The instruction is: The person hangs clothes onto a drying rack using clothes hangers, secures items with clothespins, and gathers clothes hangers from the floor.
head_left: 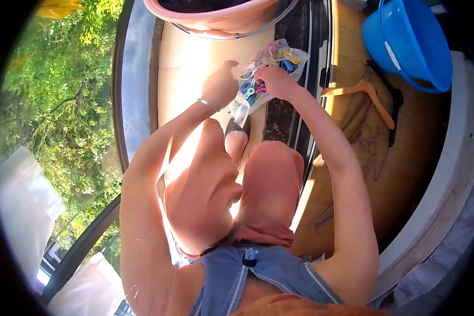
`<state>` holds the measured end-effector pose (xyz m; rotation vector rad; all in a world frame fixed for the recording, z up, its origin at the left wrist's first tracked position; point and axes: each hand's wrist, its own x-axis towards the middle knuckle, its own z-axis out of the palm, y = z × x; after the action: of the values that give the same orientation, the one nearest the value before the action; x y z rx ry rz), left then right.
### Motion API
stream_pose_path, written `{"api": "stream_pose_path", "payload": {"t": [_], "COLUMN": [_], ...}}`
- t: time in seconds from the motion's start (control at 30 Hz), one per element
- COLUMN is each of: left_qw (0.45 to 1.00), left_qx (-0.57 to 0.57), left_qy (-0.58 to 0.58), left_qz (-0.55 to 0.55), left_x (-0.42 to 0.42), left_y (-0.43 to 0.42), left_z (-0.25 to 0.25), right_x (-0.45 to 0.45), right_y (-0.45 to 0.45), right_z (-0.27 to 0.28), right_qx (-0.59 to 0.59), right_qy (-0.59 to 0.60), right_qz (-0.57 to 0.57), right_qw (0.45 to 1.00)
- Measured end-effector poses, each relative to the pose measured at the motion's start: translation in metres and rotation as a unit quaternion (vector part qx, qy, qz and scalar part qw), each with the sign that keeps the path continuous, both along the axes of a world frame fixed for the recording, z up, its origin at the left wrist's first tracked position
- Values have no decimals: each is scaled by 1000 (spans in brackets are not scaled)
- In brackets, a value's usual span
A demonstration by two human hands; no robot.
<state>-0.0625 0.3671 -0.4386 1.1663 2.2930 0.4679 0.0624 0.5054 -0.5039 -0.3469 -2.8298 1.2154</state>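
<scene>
A clear plastic bag (243, 108) of small multicoloured plastic pieces (249, 91), which look like clips, lies low in front of the knees. My left hand (221, 84), with a silver bracelet at the wrist, is at the bag's left edge. One of its fingers curves out above; the others are hidden, so its grip is unclear. Over the bag's opening is my right hand (275, 81), its fingers bent and pressed together among the pieces. What those fingertips hold is too small to tell.
A pink basin (216, 21) stands beyond the bag. At the right are a blue bucket (376, 39), an orange hanger (371, 89) and several thinner hangers on the wooden floor (310, 221). A dark door track (313, 58) runs beside the bag. Window glass and greenery fill the left.
</scene>
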Motion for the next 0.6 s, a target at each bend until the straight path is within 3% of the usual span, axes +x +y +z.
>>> {"api": "stream_pose_path", "payload": {"t": [0.07,0.1,0.17,0.3,0.37,0.4,0.47,0.53,0.6], "left_qw": [1000,1000,1000,1000,1000,1000,999,999,999], "left_qx": [8,7,19,16,20,19,20,26,32], "left_qy": [-15,-14,-12,-1,-1,-2,-15,-22,-28], "left_qz": [2,1,-5,-1,19,19,25,23,20], "left_x": [1,0,0,-4,-6,-7,-8,-6,-4], "left_y": [0,0,-3,-10,-11,-11,-10,-9,-8], "left_z": [0,0,-1,-5,-5,-5,-7,-5,-4], "right_x": [-17,-19,-19,-5,8,13,20,22,17], "right_y": [-8,-12,-23,-19,-6,-3,2,3,-1], "right_z": [-28,-34,-36,-43,-38,-36,-27,-31,-28], "right_qx": [29,28,178,132,-141,-142,-418,-420,-480], "right_qy": [-13,-12,-56,-56,72,72,24,87,13], "right_qz": [107,105,170,146,-21,-22,-155,-155,-188], "right_qw": [994,994,968,979,987,987,895,890,857]}}
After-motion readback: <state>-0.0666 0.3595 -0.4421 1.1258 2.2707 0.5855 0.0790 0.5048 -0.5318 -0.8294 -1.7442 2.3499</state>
